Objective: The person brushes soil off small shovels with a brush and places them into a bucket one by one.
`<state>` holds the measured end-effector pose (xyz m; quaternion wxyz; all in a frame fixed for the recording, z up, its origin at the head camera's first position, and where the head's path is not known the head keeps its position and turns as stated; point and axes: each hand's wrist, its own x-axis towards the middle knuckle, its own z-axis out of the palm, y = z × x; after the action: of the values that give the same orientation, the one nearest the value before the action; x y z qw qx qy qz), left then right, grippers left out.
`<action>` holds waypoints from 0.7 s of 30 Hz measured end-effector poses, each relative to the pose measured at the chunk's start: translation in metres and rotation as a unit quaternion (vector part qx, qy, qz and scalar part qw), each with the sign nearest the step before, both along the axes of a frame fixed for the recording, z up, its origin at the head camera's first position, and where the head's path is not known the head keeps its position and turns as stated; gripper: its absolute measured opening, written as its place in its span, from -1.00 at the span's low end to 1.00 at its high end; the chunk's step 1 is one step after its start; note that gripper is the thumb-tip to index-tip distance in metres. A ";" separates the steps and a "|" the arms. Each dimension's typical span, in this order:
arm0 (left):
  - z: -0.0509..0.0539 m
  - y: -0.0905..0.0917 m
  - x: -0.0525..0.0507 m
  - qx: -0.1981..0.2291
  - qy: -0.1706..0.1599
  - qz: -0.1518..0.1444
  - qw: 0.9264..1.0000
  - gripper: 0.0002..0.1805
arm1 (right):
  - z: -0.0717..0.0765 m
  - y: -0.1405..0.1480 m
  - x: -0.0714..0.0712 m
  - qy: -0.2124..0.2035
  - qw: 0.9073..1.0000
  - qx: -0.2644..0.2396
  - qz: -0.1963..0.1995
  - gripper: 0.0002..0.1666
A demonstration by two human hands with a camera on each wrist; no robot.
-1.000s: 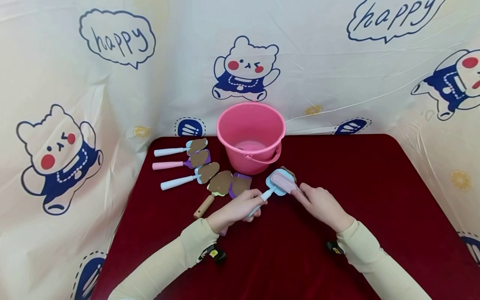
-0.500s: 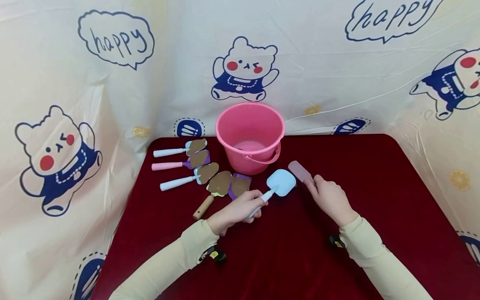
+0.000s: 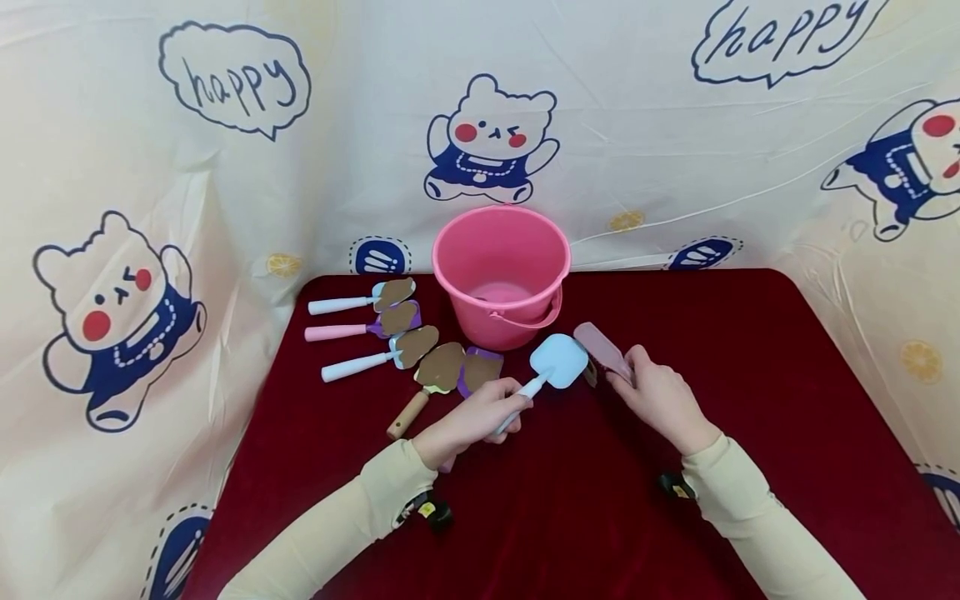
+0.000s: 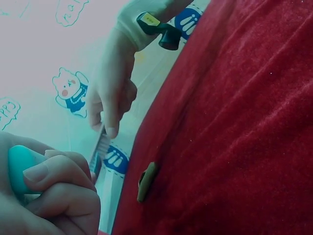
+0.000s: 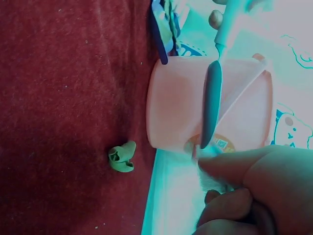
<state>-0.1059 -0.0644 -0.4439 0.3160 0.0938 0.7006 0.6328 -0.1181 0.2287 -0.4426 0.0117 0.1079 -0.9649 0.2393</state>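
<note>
My left hand (image 3: 483,412) grips the handle of a light-blue toy shovel (image 3: 558,361), its blade raised off the table with a bare blue face. In my right hand (image 3: 663,404) is a mauve brush (image 3: 600,348), pinched near one end; bristles show along its edge in the left wrist view. The brush tip is close to the blade's right edge; whether they touch I cannot tell. Below the blade a curled brown clay-like piece (image 3: 591,373) lies on the red cloth; the left wrist view shows this brown piece (image 4: 146,182) apart from both hands.
A pink bucket (image 3: 504,321) stands behind the shovel. To the left lie several shovels with brown patches on their blades, among them a wooden-handled shovel (image 3: 411,412) and a purple shovel (image 3: 480,371). Patterned white cloth hangs behind the red-covered table (image 3: 750,375).
The brush has come off the shovel's blade to its right side. The brown piece, earlier at the blade's far edge, now lies on the cloth below. The left hand has barely moved.
</note>
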 end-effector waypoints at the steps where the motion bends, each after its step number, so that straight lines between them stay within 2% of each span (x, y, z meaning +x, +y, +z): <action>1: 0.000 0.000 0.000 0.000 0.000 0.003 1.000 -0.82 | 0.000 0.001 -0.001 0.002 1.000 -0.001 0.002 -0.70; 5: -0.001 -0.001 0.000 0.002 0.004 0.007 1.000 -0.86 | -0.001 0.002 -0.002 0.001 1.000 -0.007 0.012 -0.79; 9: 0.001 -0.001 0.000 0.008 0.007 0.006 1.000 -0.87 | -0.002 0.002 -0.003 -0.013 1.000 -0.014 0.020 -0.76; 13: 0.002 -0.001 -0.001 0.018 0.008 0.005 1.000 -0.86 | -0.002 0.000 -0.003 -0.072 0.996 -0.047 0.022 -0.78; 16: 0.003 -0.001 0.000 0.024 0.008 0.003 1.000 -0.85 | -0.003 -0.003 -0.003 -0.123 0.989 -0.072 0.030 -0.84; 21: 0.002 -0.001 0.000 0.024 0.005 0.000 1.000 -0.84 | -0.006 -0.007 -0.003 -0.168 0.979 -0.101 0.060 -0.67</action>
<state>-0.1061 -0.0659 -0.4419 0.3102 0.1047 0.6866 0.6491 -0.1210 0.2216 -0.4484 -0.1536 0.1219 -0.9159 0.3503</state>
